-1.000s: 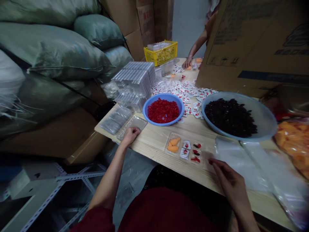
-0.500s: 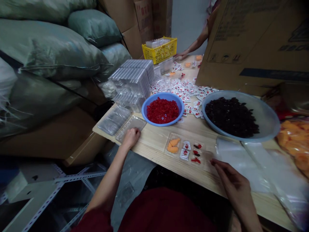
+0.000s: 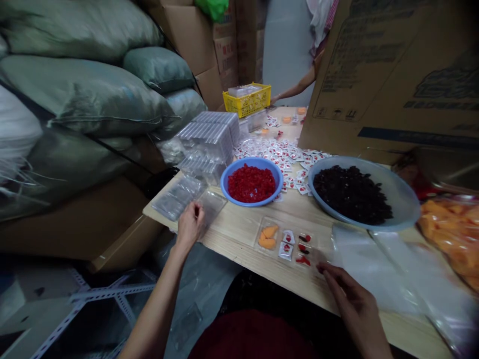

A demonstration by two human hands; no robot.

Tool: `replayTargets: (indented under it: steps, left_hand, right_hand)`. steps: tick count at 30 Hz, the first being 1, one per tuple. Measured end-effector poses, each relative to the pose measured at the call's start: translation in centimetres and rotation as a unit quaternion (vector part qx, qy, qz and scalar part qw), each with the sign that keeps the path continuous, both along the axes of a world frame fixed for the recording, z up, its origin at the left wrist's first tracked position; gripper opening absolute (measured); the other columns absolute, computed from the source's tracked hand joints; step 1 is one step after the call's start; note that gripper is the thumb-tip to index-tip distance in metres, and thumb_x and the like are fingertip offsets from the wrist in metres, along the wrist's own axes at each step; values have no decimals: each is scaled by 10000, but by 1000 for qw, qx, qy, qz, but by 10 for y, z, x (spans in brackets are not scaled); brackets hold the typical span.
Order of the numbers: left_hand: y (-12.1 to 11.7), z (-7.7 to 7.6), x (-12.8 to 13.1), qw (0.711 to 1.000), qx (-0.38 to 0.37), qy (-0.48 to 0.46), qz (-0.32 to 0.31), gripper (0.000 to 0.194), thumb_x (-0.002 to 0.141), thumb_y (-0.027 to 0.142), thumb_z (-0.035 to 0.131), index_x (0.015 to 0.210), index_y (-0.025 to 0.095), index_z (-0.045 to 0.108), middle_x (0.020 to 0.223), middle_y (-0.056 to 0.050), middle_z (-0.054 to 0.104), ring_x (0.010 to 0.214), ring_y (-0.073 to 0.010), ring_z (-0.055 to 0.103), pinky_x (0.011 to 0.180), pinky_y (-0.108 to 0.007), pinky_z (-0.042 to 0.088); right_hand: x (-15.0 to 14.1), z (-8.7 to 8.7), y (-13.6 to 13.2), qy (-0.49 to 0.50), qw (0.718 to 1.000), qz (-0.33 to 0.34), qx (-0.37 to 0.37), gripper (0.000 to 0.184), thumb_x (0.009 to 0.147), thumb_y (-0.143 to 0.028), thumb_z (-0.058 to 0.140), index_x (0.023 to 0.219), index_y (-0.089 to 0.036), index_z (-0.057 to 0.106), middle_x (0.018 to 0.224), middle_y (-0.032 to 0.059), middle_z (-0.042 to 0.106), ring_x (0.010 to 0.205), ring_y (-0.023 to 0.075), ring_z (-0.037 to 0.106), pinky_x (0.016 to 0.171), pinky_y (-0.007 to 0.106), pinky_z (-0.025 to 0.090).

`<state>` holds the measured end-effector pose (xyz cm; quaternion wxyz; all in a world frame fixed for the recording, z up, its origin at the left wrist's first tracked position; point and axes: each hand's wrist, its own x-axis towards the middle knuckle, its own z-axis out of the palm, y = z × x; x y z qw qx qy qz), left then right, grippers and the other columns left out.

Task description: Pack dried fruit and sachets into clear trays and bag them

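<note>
My left hand [image 3: 190, 224] is closed at the table's left end, fingertips at the near-left edge of an unfilled clear plastic tray [image 3: 214, 205]. What it grips, if anything, I cannot make out. Beside it lie flat clear plastic pieces [image 3: 172, 199]. My right hand [image 3: 354, 294] pinches thumb and forefinger together at the right end of a filled clear compartment tray [image 3: 275, 255]; a thin clear plastic edge seems to be between them. In that tray are orange dried fruit slices [image 3: 268, 237], two white sachets [image 3: 286, 244] with red print, and red and dark dried pieces [image 3: 304, 249].
A blue bowl of red dried fruit [image 3: 251, 184] and a wider bowl of dark dried fruit [image 3: 354, 197] stand behind. Many sachets [image 3: 269, 152], stacked clear trays [image 3: 209, 139], a yellow basket [image 3: 249, 101], a cardboard box [image 3: 337, 114] and bagged orange slices [image 3: 452, 234] surround them. Another person's arm [image 3: 299, 86] reaches in.
My left hand has shifted left along the unfilled tray toward the flat plastic pieces. My right hand stays pinched by the filled tray. The view has tilted up slightly.
</note>
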<state>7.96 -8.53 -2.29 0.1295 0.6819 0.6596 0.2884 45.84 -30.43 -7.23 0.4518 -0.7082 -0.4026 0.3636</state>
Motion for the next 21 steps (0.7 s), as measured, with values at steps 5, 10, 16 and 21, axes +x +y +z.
replayTargets:
  steps: [5, 10, 16, 21]
  left_hand:
    - [-43, 57, 11, 935, 45, -350, -42, 132, 905, 329, 569, 914, 198, 560, 789, 5, 525, 715, -134, 488, 698, -253, 396]
    - [-81, 67, 63, 768, -49, -620, -155, 129, 893, 273, 601, 824, 168, 572, 766, 1, 466, 672, -109, 450, 640, -242, 399]
    - [-119, 28, 102, 721, -220, -639, -150, 145, 898, 299, 626, 847, 167, 595, 802, -29, 559, 743, -134, 540, 720, -264, 457]
    - [-96, 5, 96, 753, -293, -578, -115, 515, 887, 554, 581, 1239, 180, 550, 1026, -112, 672, 848, -201, 618, 782, -338, 501]
  right_hand:
    - [-41, 6, 14, 76, 996, 47, 8, 385, 820, -565, 663, 1007, -242, 758, 1140, 93, 726, 1163, 310, 623, 1095, 466, 421]
    - [-96, 26, 33, 317, 940, 128, 13, 533, 836, -505, 708, 1318, -303, 604, 1263, 90, 669, 1158, 270, 628, 1050, 471, 455]
    - [-110, 38, 32, 501, 863, -10, 61, 651, 826, -378, 757, 1413, -309, 485, 860, -11, 659, 800, 135, 628, 850, 321, 513]
    - [-65, 10, 16, 325, 939, -43, 101, 636, 831, -338, 738, 1416, -294, 492, 829, -26, 585, 737, 115, 538, 730, 245, 466]
